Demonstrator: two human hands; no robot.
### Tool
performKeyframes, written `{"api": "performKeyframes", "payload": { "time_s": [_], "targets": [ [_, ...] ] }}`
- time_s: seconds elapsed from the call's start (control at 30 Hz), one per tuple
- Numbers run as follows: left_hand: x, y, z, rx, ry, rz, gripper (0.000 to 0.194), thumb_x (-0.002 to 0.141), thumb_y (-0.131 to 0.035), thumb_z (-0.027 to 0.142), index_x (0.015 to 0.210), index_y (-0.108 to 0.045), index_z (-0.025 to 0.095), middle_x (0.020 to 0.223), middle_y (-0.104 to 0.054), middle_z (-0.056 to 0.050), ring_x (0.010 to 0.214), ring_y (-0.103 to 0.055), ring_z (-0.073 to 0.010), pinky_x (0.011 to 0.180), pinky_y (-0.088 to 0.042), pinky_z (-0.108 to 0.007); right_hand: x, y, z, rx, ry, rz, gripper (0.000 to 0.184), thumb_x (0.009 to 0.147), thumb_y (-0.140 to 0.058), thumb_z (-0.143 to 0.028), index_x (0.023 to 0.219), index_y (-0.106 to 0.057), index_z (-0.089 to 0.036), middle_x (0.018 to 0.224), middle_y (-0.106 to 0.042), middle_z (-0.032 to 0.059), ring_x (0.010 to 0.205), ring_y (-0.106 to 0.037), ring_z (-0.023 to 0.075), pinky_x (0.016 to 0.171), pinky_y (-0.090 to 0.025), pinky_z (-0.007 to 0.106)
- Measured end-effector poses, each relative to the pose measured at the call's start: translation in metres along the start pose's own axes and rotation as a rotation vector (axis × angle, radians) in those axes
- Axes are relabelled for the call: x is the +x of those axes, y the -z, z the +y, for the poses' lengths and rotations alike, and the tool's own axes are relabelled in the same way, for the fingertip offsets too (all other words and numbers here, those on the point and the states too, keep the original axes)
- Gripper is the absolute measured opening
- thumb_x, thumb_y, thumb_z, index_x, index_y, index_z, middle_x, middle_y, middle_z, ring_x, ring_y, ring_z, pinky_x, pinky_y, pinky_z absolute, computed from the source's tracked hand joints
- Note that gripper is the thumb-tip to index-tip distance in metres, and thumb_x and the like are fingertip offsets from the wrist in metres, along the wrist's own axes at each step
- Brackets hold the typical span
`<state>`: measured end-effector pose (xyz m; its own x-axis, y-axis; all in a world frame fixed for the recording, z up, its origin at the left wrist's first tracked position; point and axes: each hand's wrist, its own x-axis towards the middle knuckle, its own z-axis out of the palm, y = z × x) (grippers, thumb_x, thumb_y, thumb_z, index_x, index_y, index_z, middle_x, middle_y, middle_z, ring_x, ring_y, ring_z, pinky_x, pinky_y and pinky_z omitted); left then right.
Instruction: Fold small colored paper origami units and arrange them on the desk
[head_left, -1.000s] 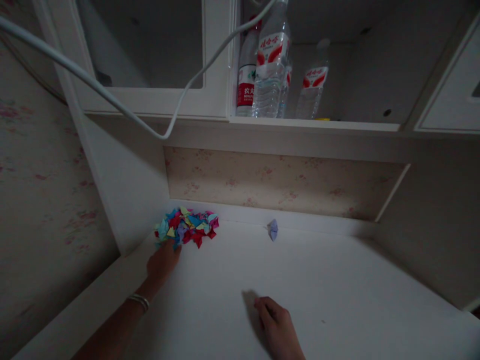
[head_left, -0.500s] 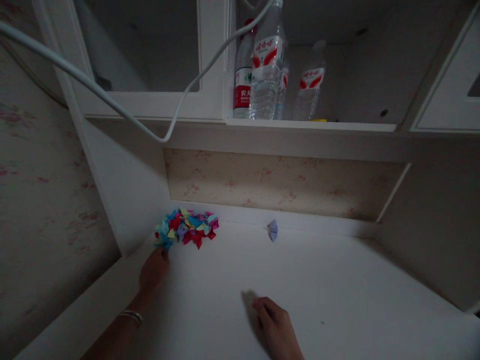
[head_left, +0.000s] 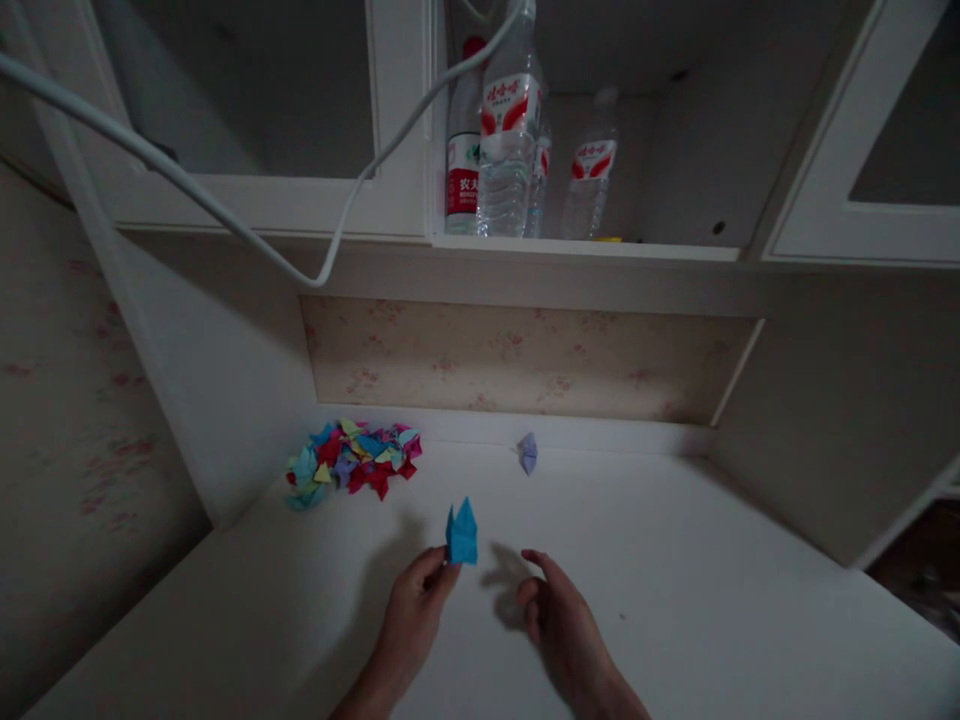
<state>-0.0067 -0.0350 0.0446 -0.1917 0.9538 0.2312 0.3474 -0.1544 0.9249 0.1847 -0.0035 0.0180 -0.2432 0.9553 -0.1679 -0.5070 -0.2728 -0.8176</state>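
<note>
Between thumb and fingers of my left hand is a blue folded paper piece, with pointed tips facing up. It is held above the white desktop. My right hand is just to the right, apart from the paper, with its index finger stretched out, the other fingers curled and nothing in it. A heap of colourful folded paper pieces lies at the back left of the desktop. A single pale purple folded paper piece lies near the back edge, beyond my hands.
Over the desk hangs a white cabinet with several plastic bottles on its open shelf. A white cable droops across the upper left. Side panels close in the desk left and right.
My left hand has come from the heap to the middle, bringing the blue folded paper piece with it. My right hand has lifted slightly and its index finger has extended. The view has shifted right.
</note>
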Motion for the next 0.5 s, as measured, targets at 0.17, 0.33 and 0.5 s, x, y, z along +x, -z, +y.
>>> {"api": "performKeyframes", "payload": {
  "time_s": [0.17,0.33,0.5],
  "targets": [
    [-0.011,-0.043,0.008,-0.108,-0.068,-0.207,0.028,0.087,-0.052,0.038,0.077,-0.068,0.017,0.073,-0.061,-0.002,0.071,-0.055,-0.0155,0.065,-0.041,-0.020,-0.005,0.001,-0.008,0.034,-0.026,-0.105,0.042,0.085,-0.056,-0.053,0.109,-0.058,-0.019,0.075,-0.063,0.0008,0.045,-0.047,0.0075,0.040,-0.034,0.018],
    [-0.014,-0.041,-0.006,0.053,-0.068,-0.140,0.028,0.089,-0.047,0.034,0.094,-0.070,0.020,0.074,-0.067,-0.003,0.067,-0.060,-0.0152,0.062,-0.044,-0.020,-0.002,0.000,-0.003,0.029,0.005,-0.055,0.040,0.074,-0.072,-0.046,0.102,-0.062,-0.020,0.080,-0.061,-0.0003,0.050,-0.050,0.0076,0.042,-0.035,0.018],
    [-0.016,-0.027,-0.022,0.284,-0.085,-0.044,0.036,0.092,-0.037,0.026,0.117,-0.061,0.020,0.055,-0.064,0.001,0.051,-0.062,-0.0138,0.053,-0.047,-0.019,-0.001,0.000,0.009,0.050,0.125,0.121,0.035,0.072,-0.072,-0.047,0.095,-0.062,-0.023,0.075,-0.055,-0.0041,0.044,-0.040,0.0047,0.039,-0.029,0.017]
  ]
}}
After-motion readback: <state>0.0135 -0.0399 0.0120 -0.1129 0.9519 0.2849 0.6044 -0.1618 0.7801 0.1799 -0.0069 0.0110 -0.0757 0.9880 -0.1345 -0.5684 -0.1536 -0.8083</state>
